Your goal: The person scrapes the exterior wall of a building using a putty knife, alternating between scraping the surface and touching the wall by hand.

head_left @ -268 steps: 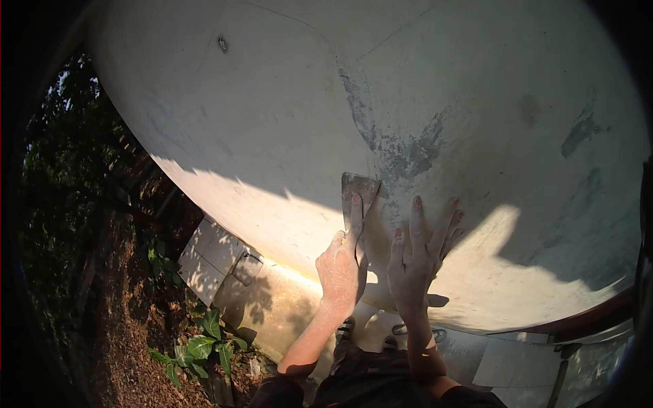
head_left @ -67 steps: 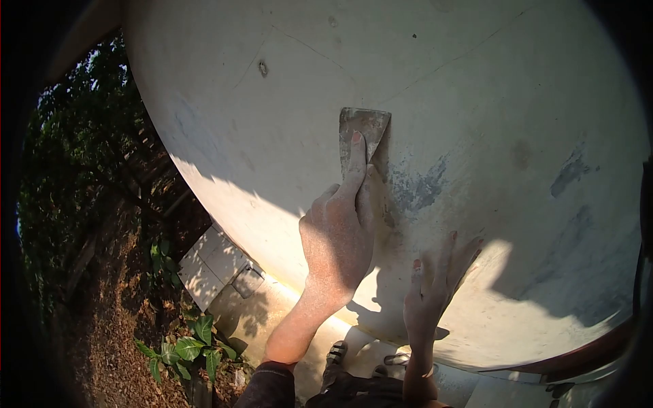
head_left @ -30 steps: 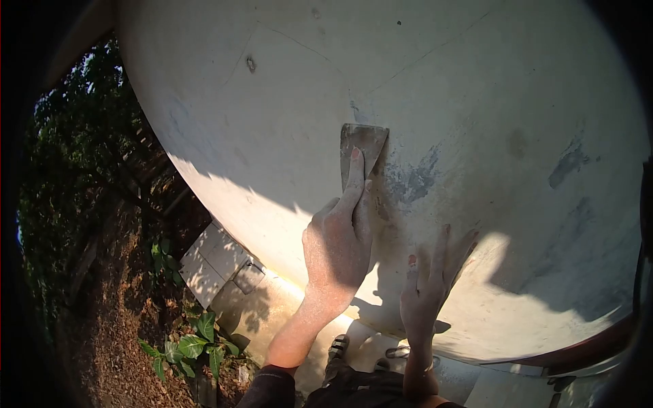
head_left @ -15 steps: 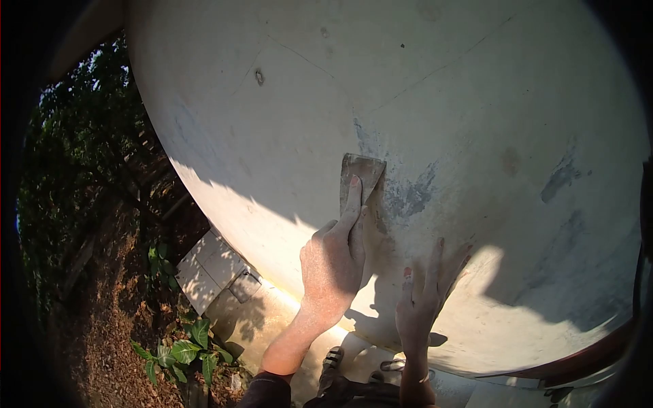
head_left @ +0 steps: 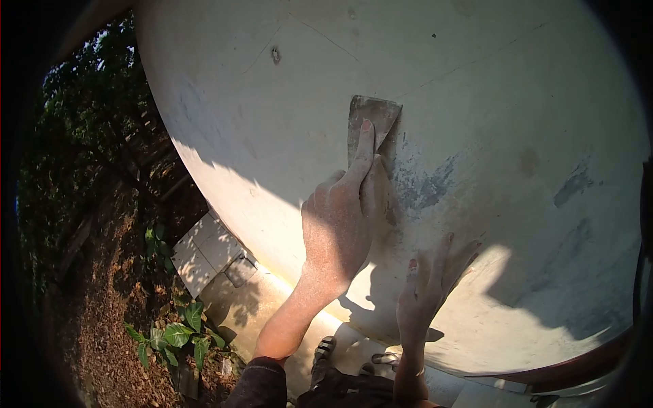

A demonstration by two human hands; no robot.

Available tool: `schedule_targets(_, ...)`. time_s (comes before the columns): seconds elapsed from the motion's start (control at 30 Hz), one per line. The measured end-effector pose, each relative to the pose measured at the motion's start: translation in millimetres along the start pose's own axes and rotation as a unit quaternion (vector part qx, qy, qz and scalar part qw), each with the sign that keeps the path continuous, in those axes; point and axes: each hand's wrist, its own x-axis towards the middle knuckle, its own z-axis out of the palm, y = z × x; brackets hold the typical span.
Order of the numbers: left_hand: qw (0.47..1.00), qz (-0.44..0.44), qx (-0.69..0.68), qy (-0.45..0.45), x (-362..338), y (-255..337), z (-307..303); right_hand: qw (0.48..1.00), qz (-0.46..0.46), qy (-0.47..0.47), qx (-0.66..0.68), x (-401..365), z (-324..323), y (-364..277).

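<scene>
1. Stretches the index finger of the left hand (head_left: pixel 338 221) up along the face of the scraper (head_left: pixel 382 114), fingertip lying on the blade, a little above the middle of the frame.
2. Grasps the scraper in the fingers, partly folded and partly hidden beneath the hand; holds the blade against the pale wall (head_left: pixel 231 115), wide edge toward the top of the frame, to the upper left of a grey patch (head_left: pixel 428 187).
3. Shows the back of the left hand to the camera, dusty and half in sunlight, then slants through the wrist down the forearm (head_left: pixel 289 323) to a dark sleeve (head_left: pixel 264 382) at the lower left.
4. Spreads the fingers of the right hand (head_left: pixel 420 302) upward at the lower centre-right, released and apart from the scraper; cannot tell whether touching the wall.
5. Drops from the right wrist almost straight down along the right forearm (head_left: pixel 411 374) to the bottom edge.
</scene>
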Motion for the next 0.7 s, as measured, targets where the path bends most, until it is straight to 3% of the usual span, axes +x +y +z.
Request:
schedule_targets(0.13,0.996,-0.040,-0.011,-0.080,-36,-16,10,1.000,-0.009,-0.021,-0.001,1,-4,6)
schedule_targets(0.33,0.999,-0.031,0.022,-0.018,-7,-5,2,1.000,0.014,-0.019,0.005,0,-5,-4)
schedule_targets(0.4,1.000,0.017,0.022,0.000,-11,-11,4,1.000,0.013,-0.016,0.000,2,-5,-5)
schedule_targets(0.53,0.994,-0.055,0.027,-0.090,-34,-13,10,0.999,0.020,-0.042,0.015,1,-7,3)
schedule_targets(0.6,0.997,-0.045,0.013,-0.063,-21,-10,11,0.998,0.007,-0.054,-0.003,1,-6,5)
schedule_targets(0.67,1.000,0.023,0.015,0.010,-3,-9,8,1.000,0.003,-0.023,-0.002,0,-4,3)
schedule_targets(0.7,0.999,0.005,0.040,0.002,-3,-2,3,1.000,0.002,-0.030,-0.001,-1,-4,3)
